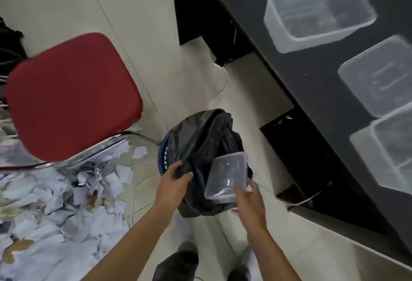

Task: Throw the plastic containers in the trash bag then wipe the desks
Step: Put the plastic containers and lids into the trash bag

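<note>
A black trash bag [201,138] lines a blue bin on the floor below me. My left hand [172,181] grips the bag's near rim, fingers curled over the black plastic. My right hand [249,200] holds a clear rectangular plastic container [227,177] by its near end, tilted over the bag's mouth. Several more clear containers stand on the black desk [312,75] at the right: one at the top [316,13], one in the middle [379,78], one lower [388,147].
A red-cushioned chair [71,93] with chrome legs stands left of the bin. Torn white paper scraps [55,209] litter the floor at lower left. A white cable [225,80] runs over the tiles near the desk's base. My feet show at the bottom.
</note>
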